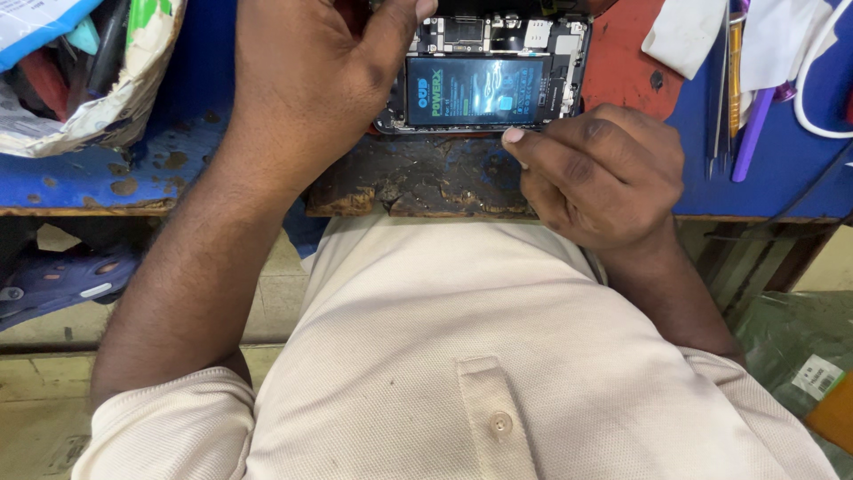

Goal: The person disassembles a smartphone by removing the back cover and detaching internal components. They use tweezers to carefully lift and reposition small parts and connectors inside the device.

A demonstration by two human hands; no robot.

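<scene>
The opened phone (484, 76) lay on the worn blue surface (133, 169), its dark battery (475, 91) and circuit boards exposed. The left hand (306, 76) rested over the phone's left end, thumb pressed on the top edge. The right hand (595, 173) was curled, fingertips pressed together at the phone's lower edge; whether they pinched anything, I couldn't tell. Metal tweezers (721, 89) and a purple tool (753, 124) lay well apart to the right.

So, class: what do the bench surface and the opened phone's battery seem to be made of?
Bench surface: probably wood painted blue, matte; paint is chipped, showing brown patches and a worn edge. Phone battery: seemingly a dark, glossy foil or plastic wrap, reflecting light.
</scene>
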